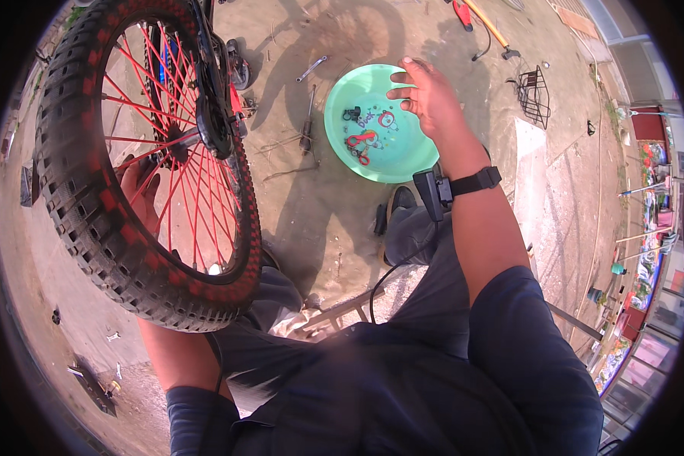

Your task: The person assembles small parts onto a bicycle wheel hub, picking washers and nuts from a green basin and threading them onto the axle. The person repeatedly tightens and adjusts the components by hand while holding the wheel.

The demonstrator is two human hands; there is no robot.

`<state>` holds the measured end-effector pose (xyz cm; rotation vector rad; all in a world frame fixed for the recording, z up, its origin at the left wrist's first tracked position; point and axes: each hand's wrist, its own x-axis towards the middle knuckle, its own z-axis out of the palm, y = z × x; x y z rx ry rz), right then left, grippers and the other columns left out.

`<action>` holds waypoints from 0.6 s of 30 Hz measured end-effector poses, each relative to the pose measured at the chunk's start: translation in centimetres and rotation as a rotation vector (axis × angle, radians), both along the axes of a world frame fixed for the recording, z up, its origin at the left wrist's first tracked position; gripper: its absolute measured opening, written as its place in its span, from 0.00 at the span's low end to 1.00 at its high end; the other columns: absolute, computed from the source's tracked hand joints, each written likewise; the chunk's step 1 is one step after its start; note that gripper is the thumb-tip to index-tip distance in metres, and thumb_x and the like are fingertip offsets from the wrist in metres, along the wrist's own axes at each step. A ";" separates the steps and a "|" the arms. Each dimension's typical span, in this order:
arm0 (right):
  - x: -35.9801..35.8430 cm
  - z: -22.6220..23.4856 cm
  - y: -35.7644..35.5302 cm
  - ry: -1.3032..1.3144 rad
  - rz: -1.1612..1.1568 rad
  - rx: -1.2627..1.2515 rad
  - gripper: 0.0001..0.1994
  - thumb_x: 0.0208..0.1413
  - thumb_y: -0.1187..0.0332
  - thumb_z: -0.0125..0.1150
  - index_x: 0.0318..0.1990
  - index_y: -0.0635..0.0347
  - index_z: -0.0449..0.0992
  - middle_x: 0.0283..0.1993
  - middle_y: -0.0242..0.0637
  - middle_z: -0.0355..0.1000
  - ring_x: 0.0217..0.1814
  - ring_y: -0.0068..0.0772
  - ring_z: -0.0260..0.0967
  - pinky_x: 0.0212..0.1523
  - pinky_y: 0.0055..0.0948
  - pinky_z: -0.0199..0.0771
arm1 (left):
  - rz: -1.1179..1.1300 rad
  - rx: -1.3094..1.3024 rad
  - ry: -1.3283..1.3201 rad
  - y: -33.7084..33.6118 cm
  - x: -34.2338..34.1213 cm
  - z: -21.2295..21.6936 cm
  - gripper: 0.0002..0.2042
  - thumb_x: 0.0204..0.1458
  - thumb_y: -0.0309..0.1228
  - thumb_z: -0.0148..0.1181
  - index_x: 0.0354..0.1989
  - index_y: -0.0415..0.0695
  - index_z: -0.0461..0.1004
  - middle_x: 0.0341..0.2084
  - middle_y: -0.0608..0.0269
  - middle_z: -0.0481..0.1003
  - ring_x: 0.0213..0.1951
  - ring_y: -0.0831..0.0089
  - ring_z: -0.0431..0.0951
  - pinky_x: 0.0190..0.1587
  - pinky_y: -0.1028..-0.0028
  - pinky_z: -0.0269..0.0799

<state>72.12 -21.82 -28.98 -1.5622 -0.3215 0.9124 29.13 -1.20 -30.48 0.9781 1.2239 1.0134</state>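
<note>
A bicycle wheel (118, 251) with a black knobby tyre and red spokes stands raised at the left, fixed in a dark frame or fork (213, 99). Behind its spokes is my left hand (138, 186), partly hidden by the rim; its visible fingers look spread, and whether they touch the wheel I cannot tell. My right hand (427, 95) hangs over the right rim of a light green basin (403, 163), fingers apart and nothing in them. Inside the basin lie a small black part (352, 114) and a red-handled tool (361, 147). Cartoon figures are printed on its bottom.
On the ground lie a screwdriver (308, 125) and a wrench (311, 68) left of the basin. A hammer with a yellow handle (490, 24) and a black wire basket (534, 95) are at the far right. More small tools (95, 384) lie at the lower left.
</note>
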 end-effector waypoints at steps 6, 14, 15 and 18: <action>1.7 0.2 -2.1 -0.036 0.002 0.003 0.22 0.64 0.56 0.57 0.57 0.63 0.66 0.46 0.41 0.72 0.35 0.31 0.76 0.28 0.23 0.68 | -0.005 -0.012 -0.027 -0.1 -1.1 0.5 0.14 0.63 0.33 0.56 0.53 0.40 0.68 0.45 0.55 0.76 0.49 0.67 0.77 0.54 0.68 0.73; 2.7 0.4 -4.1 -0.055 -0.017 0.000 0.21 0.64 0.56 0.57 0.56 0.62 0.68 0.44 0.37 0.73 0.36 0.29 0.76 0.28 0.21 0.69 | 0.017 -0.024 -0.069 0.3 -3.6 1.4 0.16 0.62 0.34 0.58 0.55 0.41 0.68 0.47 0.56 0.77 0.50 0.68 0.78 0.54 0.68 0.74; 2.7 0.3 -4.3 -0.059 -0.018 -0.002 0.21 0.64 0.56 0.58 0.55 0.62 0.68 0.44 0.37 0.73 0.36 0.29 0.76 0.29 0.21 0.69 | -0.013 -0.037 -0.119 0.3 -3.7 1.5 0.16 0.63 0.34 0.58 0.55 0.42 0.68 0.47 0.56 0.77 0.50 0.68 0.78 0.54 0.68 0.74; 2.8 0.1 -4.6 -0.046 -0.020 -0.023 0.21 0.63 0.56 0.59 0.55 0.61 0.68 0.44 0.37 0.73 0.36 0.29 0.76 0.29 0.22 0.69 | 0.009 -0.017 -0.094 0.2 -3.7 2.1 0.16 0.62 0.34 0.58 0.55 0.42 0.68 0.47 0.56 0.77 0.49 0.68 0.78 0.54 0.68 0.75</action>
